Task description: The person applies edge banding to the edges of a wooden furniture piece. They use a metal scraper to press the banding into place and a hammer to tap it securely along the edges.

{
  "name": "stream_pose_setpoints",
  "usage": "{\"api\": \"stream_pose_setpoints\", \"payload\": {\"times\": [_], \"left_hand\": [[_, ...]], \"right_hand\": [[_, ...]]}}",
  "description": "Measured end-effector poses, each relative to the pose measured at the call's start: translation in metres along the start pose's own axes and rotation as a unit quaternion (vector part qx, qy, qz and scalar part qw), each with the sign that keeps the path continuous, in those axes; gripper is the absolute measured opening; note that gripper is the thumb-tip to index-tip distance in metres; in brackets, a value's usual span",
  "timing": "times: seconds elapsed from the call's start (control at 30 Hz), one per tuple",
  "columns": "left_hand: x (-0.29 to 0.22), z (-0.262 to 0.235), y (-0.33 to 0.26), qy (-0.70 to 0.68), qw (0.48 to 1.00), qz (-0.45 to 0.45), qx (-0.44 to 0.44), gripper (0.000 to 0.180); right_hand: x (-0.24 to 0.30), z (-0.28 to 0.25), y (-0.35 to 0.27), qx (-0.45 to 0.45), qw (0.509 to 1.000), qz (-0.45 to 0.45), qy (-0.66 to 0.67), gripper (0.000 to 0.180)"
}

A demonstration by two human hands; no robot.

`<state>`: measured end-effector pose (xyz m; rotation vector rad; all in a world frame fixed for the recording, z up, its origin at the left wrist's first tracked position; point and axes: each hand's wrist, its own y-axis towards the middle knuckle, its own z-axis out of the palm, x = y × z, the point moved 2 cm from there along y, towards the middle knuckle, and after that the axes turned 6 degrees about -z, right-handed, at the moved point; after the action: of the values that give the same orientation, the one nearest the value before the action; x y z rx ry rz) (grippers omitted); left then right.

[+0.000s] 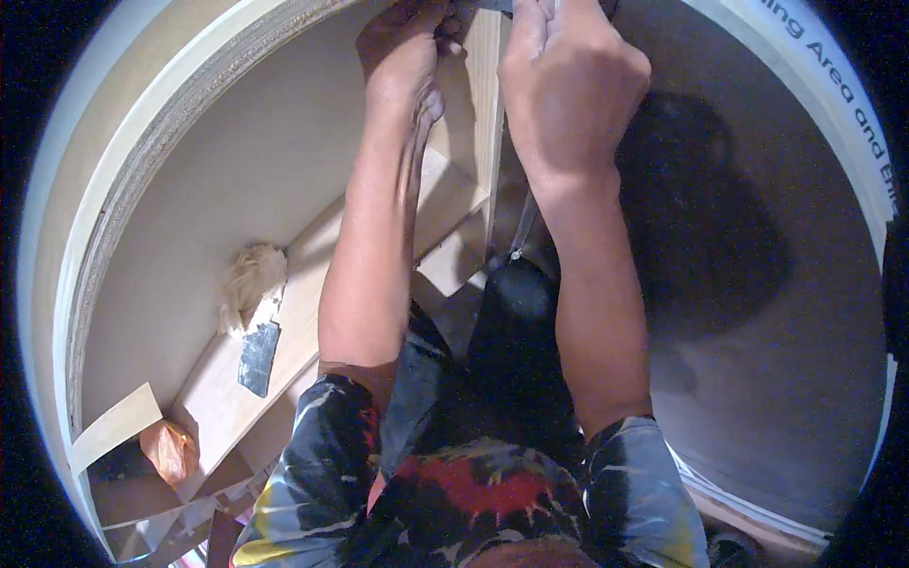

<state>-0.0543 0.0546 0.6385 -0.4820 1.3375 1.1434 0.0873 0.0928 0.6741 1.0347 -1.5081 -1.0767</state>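
Holding up left hand (402, 55) and right hand (576, 80), both curled, by a pale wood post (488, 118). Cannot tell if pinching anything. Between both hands, at the top edge: a grey thing (493, 5).

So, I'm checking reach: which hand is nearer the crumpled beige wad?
Left. In the picture, the left hand is above and right of the crumpled beige wad; the right hand is farther right, past the wooden upright.

2 bare forearms (365, 265) stretched forward, left hand (402, 47) partly curled; right hand (575, 83) curled, back showing
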Motion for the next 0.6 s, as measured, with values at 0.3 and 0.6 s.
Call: {"api": "stream_pose_setpoints", "payload": {"times": [0.3,0.6], "left_hand": [[0.010,0.004,-0.001,-0.075,0.997,-0.028,0.008,0.016],[0.002,0.002,0.009,-0.042,0.998,-0.039,-0.022,0.022]], "right_hand": [[-0.006,-0.001,-0.001,-0.041,0.999,-0.030,-0.017,0.020],[0.000,0.004,0.006,-0.020,0.997,-0.058,-0.042,0.020]]}}
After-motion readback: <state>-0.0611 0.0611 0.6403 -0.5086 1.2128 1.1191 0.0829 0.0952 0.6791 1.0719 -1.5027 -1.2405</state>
